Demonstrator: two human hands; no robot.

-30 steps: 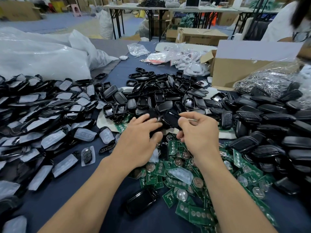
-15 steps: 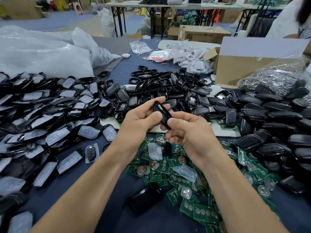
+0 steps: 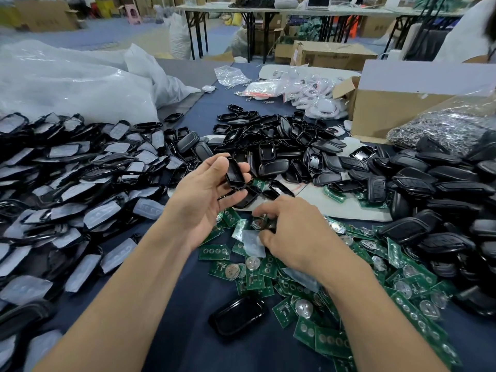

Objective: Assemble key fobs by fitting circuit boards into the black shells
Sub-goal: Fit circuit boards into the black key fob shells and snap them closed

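1. Worn head camera, looking down on a table (image 3: 188, 345) under dark blue cloth.
2. The left hand (image 3: 206, 194) is raised just above frame centre, palm up. Its thumb and fingertips curl round one black shell (image 3: 236, 175) and hold it clear of the table. The shell is tilted and its hollow side seems to face the camera.
3. The right hand (image 3: 298, 232) is at 4 o'clock of the left, palm down, low on the circuit boards (image 3: 332, 342). Index finger and thumb are partly curled with a narrow gap between them.
4. One board with a round silver cell (image 3: 259, 224) lies in that gap. Cannot tell whether it is pinched or only touched. The thumb tip rests by a translucent pad (image 3: 252, 242).
5. The circuit boards are a loose green heap running from centre to 5 o'clock. Many of them carry a silver cell.
6. At 6 o'clock a lone shell (image 3: 237, 315) lies on the cloth, just beside the heap.
7. At 12 o'clock there is a pile of empty shells (image 3: 271, 146).
8. At 9 o'clock lies a large spread of shells fitted with pale pads (image 3: 80, 170).
9. At 3 o'clock there is a stack of closed fobs (image 3: 434, 183).
10. At 10 o'clock is a white plastic sack (image 3: 67, 84). At 2 o'clock an open cardboard box (image 3: 389, 111) stands beside a clear bag of metal parts (image 3: 442, 130).
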